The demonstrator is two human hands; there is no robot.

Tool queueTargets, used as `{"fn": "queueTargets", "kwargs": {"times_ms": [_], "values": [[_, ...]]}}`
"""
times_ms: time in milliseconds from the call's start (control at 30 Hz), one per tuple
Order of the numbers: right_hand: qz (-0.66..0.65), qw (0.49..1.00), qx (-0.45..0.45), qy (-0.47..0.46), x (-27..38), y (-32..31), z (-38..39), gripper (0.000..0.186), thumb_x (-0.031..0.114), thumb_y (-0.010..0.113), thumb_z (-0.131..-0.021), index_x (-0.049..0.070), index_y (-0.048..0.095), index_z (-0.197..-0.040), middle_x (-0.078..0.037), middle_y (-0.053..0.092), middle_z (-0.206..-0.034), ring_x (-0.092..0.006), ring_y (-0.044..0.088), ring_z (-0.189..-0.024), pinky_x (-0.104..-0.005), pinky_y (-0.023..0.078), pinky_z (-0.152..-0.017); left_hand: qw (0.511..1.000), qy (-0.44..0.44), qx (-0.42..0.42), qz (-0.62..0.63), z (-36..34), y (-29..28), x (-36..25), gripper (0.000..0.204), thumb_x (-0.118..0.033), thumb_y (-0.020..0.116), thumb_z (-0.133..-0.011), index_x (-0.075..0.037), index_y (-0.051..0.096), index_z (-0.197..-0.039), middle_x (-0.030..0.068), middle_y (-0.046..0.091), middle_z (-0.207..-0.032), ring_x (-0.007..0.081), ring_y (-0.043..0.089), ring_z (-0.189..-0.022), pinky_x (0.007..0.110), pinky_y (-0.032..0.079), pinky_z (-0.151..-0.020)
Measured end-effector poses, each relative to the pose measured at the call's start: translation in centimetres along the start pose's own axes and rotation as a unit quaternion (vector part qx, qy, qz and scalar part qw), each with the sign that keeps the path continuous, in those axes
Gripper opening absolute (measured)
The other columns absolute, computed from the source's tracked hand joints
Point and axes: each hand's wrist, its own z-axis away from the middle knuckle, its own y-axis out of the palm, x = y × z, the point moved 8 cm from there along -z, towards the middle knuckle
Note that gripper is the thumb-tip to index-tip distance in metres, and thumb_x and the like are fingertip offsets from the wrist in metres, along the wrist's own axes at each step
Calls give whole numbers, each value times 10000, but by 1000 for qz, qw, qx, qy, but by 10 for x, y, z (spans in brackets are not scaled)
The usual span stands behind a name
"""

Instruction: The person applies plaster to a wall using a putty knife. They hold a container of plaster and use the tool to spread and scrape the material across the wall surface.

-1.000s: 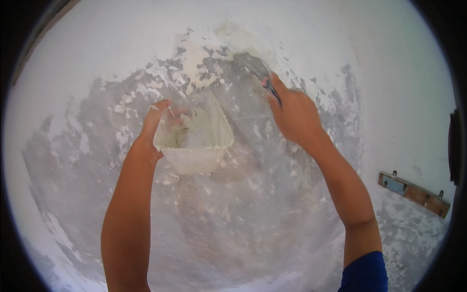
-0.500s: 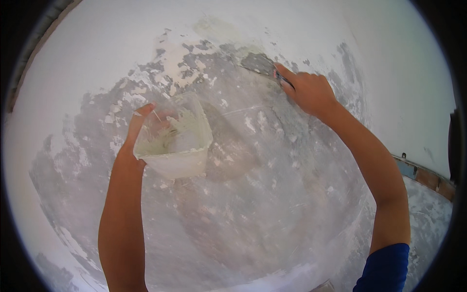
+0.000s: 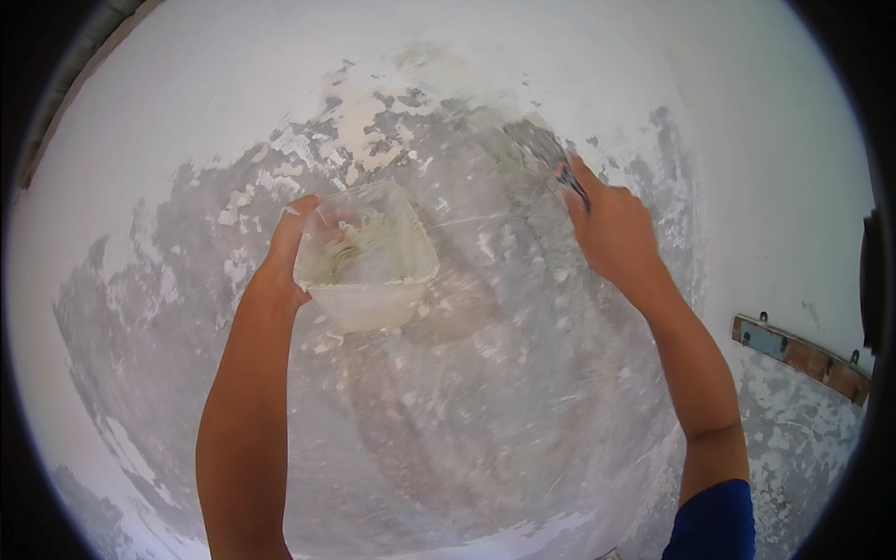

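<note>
My left hand (image 3: pixel 297 247) grips a clear plastic tub (image 3: pixel 369 306) by its left side. Pale greenish-white putty (image 3: pixel 359 247) coats the inside of the tub, which tilts so that its opening shows. Closed around the dark handle of a putty knife (image 3: pixel 571 182), my right hand (image 3: pixel 614 224) is at the upper right. The knife's blade is blurred by motion and lies at or very near the grey patch of wall (image 3: pixel 485 345); exact contact I cannot tell. Its tip points up and left, close to a pale greenish smear.
White paint or plaster (image 3: pixel 233 84) surrounds the grey area, with flaking edges (image 3: pixel 369 131) at the upper middle. On the adjoining wall at right a narrow wooden rack with metal hooks (image 3: pixel 803 357) is fixed. A dark object (image 3: pixel 873 280) stands at the far right rim.
My right hand and the putty knife have moved down and slightly right along the wall. The tub in my left hand has shifted right in view. More of the hook rack shows.
</note>
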Motion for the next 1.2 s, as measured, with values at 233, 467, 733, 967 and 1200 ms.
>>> {"fn": "queueTargets", "kwargs": {"times_ms": [233,467,733,967,1200], "values": [[-16,998,27,52,4,97,41,625,304,542,-1059,39,343,-1589,-182,663,-691,-354,660,-565,-483,529,-520,1000,27,-3,5,-5,-4,3,573,-571,522,-955,-68,718,-1145,138,648,-1134,297,643,-995,468,543,-900],[-27,994,101,-18,26,72,143,642,281,563,-1050,50,326,-1601,-170,668,-734,-328,637,-532,-453,499,-472,1000,13,7,-10,-6,-12,3,559,-564,533,-943,-81,721,-1153,139,661,-1152,290,652,-989,460,543,-900],[-3,999,19,37,3,20,-12,543,304,495,-1083,23,421,-1541,-187,685,-740,-358,680,-612,-499,537,-563,998,2,-57,-3,1,-3,2,589,-578,504,-948,-69,723,-1148,126,681,-1095,281,662,-972,450,555,-869],[-39,997,9,73,-10,25,-46,500,196,510,-1027,-117,508,-1416,-278,717,-898,-434,737,-845,-517,597,-745,1000,9,-20,-6,-4,-6,4,568,-550,481,-973,-63,727,-1131,140,681,-1066,283,661,-938,456,561,-847],[-42,991,112,57,38,34,-21,513,152,517,-988,-137,502,-1412,-274,716,-934,-421,733,-901,-523,594,-780,999,36,-6,-9,-9,-8,2,575,-535,455,-995,-45,718,-1139,140,682,-1065,276,655,-938,447,559,-858]]}}
